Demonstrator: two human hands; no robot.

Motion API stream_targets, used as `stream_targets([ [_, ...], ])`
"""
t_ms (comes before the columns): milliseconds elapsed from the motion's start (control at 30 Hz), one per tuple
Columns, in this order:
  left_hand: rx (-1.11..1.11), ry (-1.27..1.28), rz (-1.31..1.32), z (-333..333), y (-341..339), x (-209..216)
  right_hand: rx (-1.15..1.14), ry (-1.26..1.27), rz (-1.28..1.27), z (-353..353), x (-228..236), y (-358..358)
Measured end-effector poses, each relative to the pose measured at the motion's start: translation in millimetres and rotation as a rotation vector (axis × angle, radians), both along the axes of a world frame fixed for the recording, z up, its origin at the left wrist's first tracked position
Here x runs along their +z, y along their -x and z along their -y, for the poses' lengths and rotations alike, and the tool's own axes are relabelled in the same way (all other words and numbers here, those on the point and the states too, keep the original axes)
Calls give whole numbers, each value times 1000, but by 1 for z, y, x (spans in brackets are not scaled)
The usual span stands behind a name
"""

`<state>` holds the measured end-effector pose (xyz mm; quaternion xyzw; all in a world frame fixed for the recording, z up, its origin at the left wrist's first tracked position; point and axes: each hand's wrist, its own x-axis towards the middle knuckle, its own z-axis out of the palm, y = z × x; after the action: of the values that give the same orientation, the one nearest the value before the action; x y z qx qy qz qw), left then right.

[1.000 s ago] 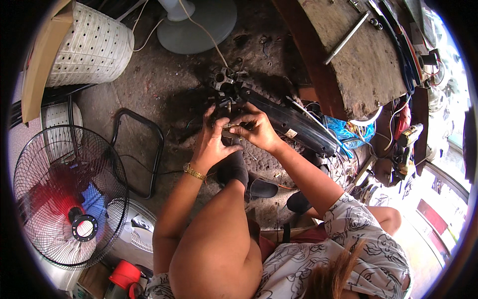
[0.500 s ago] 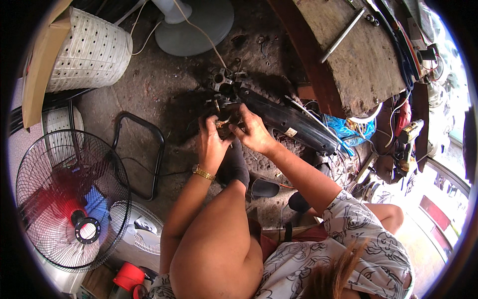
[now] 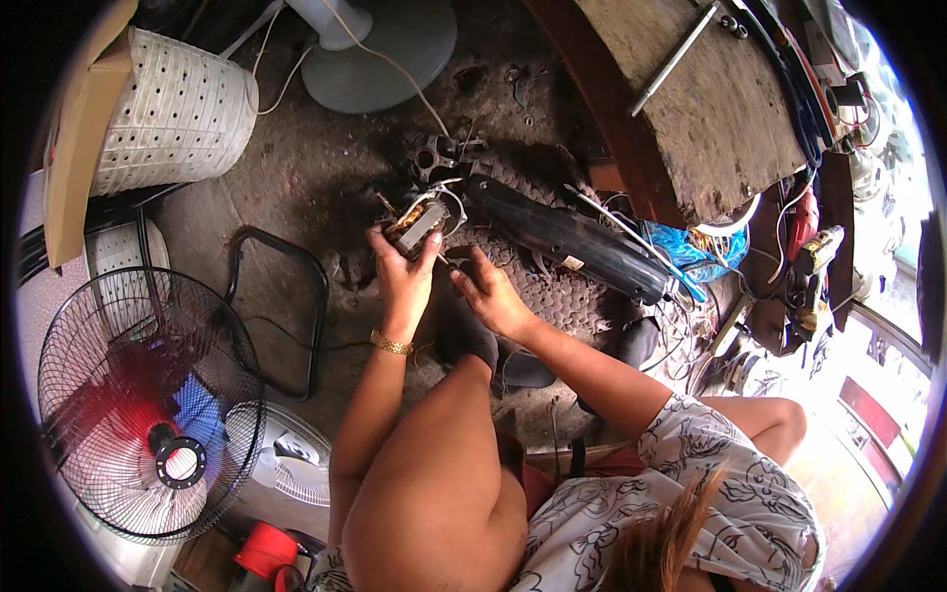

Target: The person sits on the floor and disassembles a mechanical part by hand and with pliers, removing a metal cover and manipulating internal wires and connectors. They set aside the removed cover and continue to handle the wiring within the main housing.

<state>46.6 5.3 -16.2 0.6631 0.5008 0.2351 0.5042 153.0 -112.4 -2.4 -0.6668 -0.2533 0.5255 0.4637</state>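
My left hand (image 3: 402, 279) grips a small fan motor (image 3: 421, 219) with copper windings, holding it just above the dirty concrete floor. A gold bracelet (image 3: 391, 343) circles that wrist. My right hand (image 3: 490, 292) hovers just to the right of the motor with its fingers pinched together; whether it holds a small part I cannot tell. White wires run from the motor toward a long black plastic housing (image 3: 562, 237) lying on a patterned mat (image 3: 567, 296). A metal motor bracket (image 3: 432, 158) lies just beyond the motor.
A fan with a wire guard and red blades (image 3: 138, 414) stands at the left. A white perforated basket (image 3: 173, 113) and a round fan base (image 3: 385, 49) lie at the back. A wooden bench (image 3: 710, 109) with tools fills the right. A black wire frame (image 3: 276, 311) rests on the floor.
Both hands have pulled back toward me with the motor. My right hand has come off the motor and now sits beside it, while the left still holds it.
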Motion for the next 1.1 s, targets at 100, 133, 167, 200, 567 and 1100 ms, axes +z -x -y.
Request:
stream_targets([
  [100,120,179,159,-1,-6,7,22,-40,185,-4,-4,5],
  [133,122,179,159,-2,-6,8,54,-11,273,-6,3,5],
  [167,144,222,175,-3,-5,10,39,2,234,-7,10,5],
  [200,161,264,190,-5,-6,10,36,3,235,-6,8,5],
  [567,112,373,196,-1,-5,5,-273,-74,-100,-3,-4,21],
  [1100,414,695,375,4,5,-13,154,14,274,-23,33,-20],
])
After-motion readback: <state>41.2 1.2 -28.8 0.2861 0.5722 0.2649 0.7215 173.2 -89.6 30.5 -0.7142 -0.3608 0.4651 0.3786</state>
